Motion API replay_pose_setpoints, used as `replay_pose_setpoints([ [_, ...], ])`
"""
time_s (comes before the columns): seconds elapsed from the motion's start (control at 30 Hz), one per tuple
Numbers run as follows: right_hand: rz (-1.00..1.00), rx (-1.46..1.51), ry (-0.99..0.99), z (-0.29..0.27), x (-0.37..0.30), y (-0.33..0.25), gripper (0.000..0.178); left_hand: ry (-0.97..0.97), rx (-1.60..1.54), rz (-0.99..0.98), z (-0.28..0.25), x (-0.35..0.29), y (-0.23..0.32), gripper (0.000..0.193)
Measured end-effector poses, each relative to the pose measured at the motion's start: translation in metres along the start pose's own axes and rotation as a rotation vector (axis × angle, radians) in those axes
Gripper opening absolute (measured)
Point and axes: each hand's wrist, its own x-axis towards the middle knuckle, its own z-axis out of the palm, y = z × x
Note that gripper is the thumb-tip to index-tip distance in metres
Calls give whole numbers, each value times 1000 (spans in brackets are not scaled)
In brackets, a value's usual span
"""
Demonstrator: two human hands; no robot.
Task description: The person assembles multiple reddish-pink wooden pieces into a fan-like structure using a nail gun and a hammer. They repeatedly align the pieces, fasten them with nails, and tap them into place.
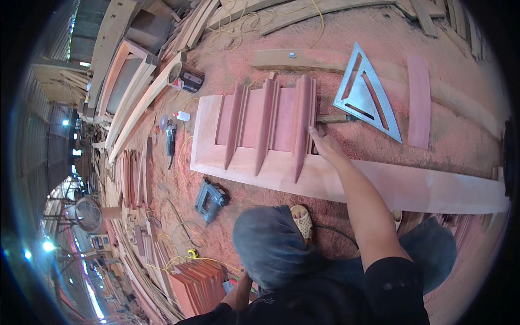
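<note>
A pinkish wooden panel frame (216, 157) lies on the dusty floor in front of me, with three dark, ridged moulding strips (304, 122) running across it. My right hand (328, 145) reaches over the frame and grips the edge of the rightmost strip, its thumb on the face and its other fingers partly hidden behind. Just beyond that hand, a wooden-handled tool (333, 118) pokes out, its end covered by a large metal triangle square (361, 100). Down beside my left knee is my left hand (238, 292). Its fingers are mostly out of sight, with a small green-and-red thing close by.
A blue nail gun (212, 200) sits on the floor left of my knee. Farther left are an angle grinder (171, 142) and a white bottle (182, 116). Reddish boards (197, 287) and a yellow tape measure (192, 253) lie near my left arm. A loose plank (418, 103) rests at right.
</note>
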Motion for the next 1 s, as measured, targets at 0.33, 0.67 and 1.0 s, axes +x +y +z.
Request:
replay_pose_setpoints([
  [0.33, -34, -44, -26, 5, 17, 15, 119, -1, -107, -50, 12, 20, -27, 45],
  [0.67, -167, -211, -276, 3, -13, -11, 117, -30, -163, -21, -14, 29, -15, 43],
  [1.0, -146, -281, -305, 8, 4, 0, 102, -102, 4, 161, -18, 114, 69, 43],
])
